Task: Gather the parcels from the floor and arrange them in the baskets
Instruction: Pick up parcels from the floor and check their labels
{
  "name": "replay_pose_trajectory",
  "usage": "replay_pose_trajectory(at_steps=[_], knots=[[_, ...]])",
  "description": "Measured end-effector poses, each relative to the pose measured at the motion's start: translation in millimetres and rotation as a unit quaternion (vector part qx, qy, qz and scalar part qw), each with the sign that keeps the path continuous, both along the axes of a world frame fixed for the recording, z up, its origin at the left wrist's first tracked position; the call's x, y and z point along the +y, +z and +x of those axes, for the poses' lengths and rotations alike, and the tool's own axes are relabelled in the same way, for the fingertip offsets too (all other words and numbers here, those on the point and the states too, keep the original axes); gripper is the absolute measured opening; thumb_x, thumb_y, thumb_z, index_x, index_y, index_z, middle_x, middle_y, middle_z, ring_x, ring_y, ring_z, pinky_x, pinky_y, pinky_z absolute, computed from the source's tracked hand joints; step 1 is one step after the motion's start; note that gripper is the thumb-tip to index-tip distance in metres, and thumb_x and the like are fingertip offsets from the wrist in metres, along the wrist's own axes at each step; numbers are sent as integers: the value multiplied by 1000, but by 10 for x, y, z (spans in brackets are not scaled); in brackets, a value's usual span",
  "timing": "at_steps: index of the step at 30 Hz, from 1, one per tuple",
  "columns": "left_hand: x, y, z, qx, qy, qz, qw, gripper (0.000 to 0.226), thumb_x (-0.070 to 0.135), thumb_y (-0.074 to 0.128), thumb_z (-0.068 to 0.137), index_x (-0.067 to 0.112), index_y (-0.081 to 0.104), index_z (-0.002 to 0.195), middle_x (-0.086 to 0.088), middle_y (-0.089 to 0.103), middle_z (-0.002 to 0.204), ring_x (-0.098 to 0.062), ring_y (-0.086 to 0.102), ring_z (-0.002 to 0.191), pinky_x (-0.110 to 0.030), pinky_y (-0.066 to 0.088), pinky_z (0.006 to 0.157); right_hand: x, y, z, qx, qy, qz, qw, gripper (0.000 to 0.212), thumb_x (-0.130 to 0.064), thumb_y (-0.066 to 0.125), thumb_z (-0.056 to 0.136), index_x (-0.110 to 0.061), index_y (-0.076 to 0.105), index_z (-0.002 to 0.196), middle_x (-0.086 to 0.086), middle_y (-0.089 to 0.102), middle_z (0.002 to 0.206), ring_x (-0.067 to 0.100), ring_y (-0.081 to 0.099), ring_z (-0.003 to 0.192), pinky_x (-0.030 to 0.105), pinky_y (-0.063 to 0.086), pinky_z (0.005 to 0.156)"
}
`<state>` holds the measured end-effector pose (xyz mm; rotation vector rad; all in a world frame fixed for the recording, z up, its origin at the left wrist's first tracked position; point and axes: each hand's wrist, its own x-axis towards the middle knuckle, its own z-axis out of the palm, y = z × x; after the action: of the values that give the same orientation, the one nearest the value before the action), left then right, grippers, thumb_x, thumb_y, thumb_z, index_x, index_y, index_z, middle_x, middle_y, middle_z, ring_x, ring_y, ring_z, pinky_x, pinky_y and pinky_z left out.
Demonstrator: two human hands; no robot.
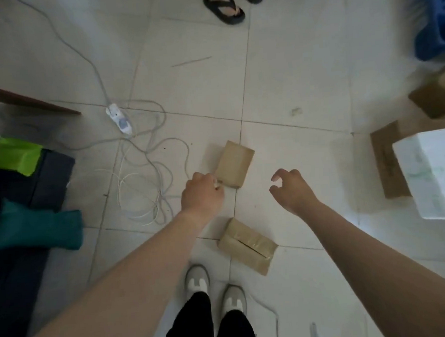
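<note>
Two brown paper parcels lie on the white tiled floor. The farther parcel (234, 163) lies flat just ahead of my hands. My left hand (202, 193) has its fingers curled at that parcel's near left corner and pinches it. My right hand (290, 187) hovers to the right of the same parcel, fingers loosely bent, holding nothing and apart from it. The nearer parcel (248, 245) lies tilted in front of my shoes. A blue basket (438, 14) shows blurred at the top right edge.
A power strip (119, 120) with tangled white cables (149, 178) lies on the floor to the left. Dark, green and teal bags (28, 201) fill the left side. Cardboard boxes (388, 163) and a white box (435, 173) sit at right. Another person's sandalled feet (228, 7) stand ahead.
</note>
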<state>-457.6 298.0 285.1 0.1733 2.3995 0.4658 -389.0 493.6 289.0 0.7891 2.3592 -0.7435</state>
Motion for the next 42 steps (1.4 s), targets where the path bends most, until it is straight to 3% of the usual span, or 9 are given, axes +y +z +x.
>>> replay_pose_trajectory(at_steps=[8, 14, 17, 22, 25, 29, 33, 37, 42], knots=[[444, -2613, -822, -37, 40, 35, 998, 27, 25, 43, 98, 11, 54, 118, -15, 44, 134, -26, 52, 100, -32, 43, 84, 364, -2599, -775, 19, 10, 18, 1000, 44, -23, 50, 96, -14, 45, 138, 14, 42, 134, 32, 55, 110, 36, 46, 88], [644, -3901, -918, -119, 162, 85, 976, 60, 39, 41, 100, 10, 22, 150, -12, 23, 150, -30, 39, 132, -28, 32, 98, 162, -3983, -820, 42, -246, -129, 960, 68, -39, 47, 99, -10, 19, 153, 18, 41, 148, 34, 48, 125, 38, 44, 94], [568, -4274, -830, -131, 226, 144, 954, 57, 39, 34, 99, 10, 32, 148, -15, 41, 148, -32, 44, 131, -36, 35, 109, -43, -4275, -689, 64, -340, -257, 902, 63, -44, 45, 100, -25, 18, 154, 6, 44, 145, 28, 49, 116, 48, 46, 97], [328, -4217, -638, -53, 311, 253, 915, 46, 31, 25, 100, 7, 54, 127, -15, 64, 111, -28, 63, 95, -43, 53, 94, -295, -4078, -482, 190, -380, -285, 859, 52, -38, 45, 102, -31, 29, 151, -4, 50, 134, 12, 52, 110, 39, 43, 97], [235, -3895, -548, -51, 333, 266, 903, 30, 19, 31, 105, 13, 53, 125, -3, 61, 84, -13, 58, 67, -18, 53, 65, -318, -3654, -433, 247, -369, -280, 851, 46, -38, 46, 102, -33, 39, 147, -10, 48, 139, 10, 50, 122, 43, 42, 108], [191, -3249, -573, -102, 393, 296, 865, 48, 41, 50, 92, 27, 47, 137, 0, 60, 122, -17, 59, 105, -38, 49, 97, -271, -3015, -424, 301, -343, -277, 845, 29, -42, 53, 96, -42, 53, 125, -10, 58, 126, 9, 55, 117, 47, 49, 102], [212, -2504, -741, -214, 423, 401, 784, 21, 39, 48, 93, 24, 62, 95, 6, 66, 83, -5, 62, 71, -21, 51, 65, -128, -2373, -441, 250, -286, -249, 891, 29, -28, 47, 103, -23, 48, 131, -5, 59, 118, 14, 59, 110, 37, 50, 95], [292, -1954, -746, -155, 376, 385, 828, 24, 26, 44, 98, 17, 65, 90, 0, 70, 84, -13, 65, 77, -26, 50, 66, -30, -1807, -499, 205, -277, -224, 912, 47, -38, 45, 102, -22, 38, 146, 1, 45, 142, 17, 51, 123, 37, 42, 106], [317, -1543, -541, -104, 351, 389, 845, 19, 17, 43, 102, 14, 61, 96, -6, 67, 97, -21, 63, 88, -33, 52, 78, -54, -1099, -430, 140, -237, -467, 840, 75, -77, 27, 80, -32, 61, 131, -4, 71, 120, 14, 68, 107, 33, 49, 87]])
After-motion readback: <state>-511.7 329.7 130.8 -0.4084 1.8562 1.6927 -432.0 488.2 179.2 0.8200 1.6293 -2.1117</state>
